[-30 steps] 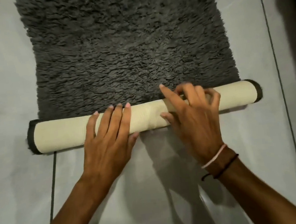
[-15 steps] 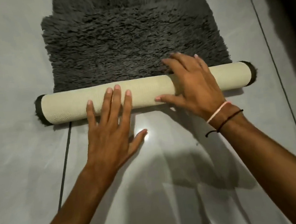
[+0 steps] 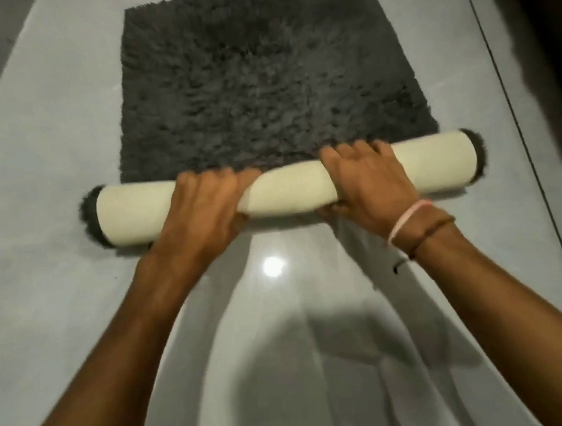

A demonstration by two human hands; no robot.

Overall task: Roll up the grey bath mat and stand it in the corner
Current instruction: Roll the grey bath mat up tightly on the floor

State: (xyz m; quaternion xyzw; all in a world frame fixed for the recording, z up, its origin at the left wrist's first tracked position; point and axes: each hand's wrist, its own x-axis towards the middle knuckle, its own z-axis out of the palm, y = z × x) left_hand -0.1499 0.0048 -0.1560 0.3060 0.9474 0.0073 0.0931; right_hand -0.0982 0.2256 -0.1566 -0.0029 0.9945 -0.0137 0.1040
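The grey bath mat [image 3: 259, 77] lies shaggy side up on the floor, its far part still flat. Its near part is wound into a roll [image 3: 291, 187] that shows the cream backing and runs left to right, with dark pile at both ends. My left hand [image 3: 204, 210] wraps over the roll left of its middle, fingers curled over the top. My right hand [image 3: 369, 177] grips the roll right of its middle, thumb underneath, bracelets on the wrist. Both sets of fingertips are hidden in the pile behind the roll.
The glossy light grey tiled floor [image 3: 58, 303] surrounds the mat, with a lamp's reflection [image 3: 272, 267] just in front of the roll. A grout line [image 3: 520, 141] runs along the right. Dark wall or shadow fills the far right edge [image 3: 559, 48] and the top left corner.
Both hands went from lying flat on the roll to gripping around it. The roll has moved further away over the mat and grown thicker. The view has tilted up, showing the mat's far edge.
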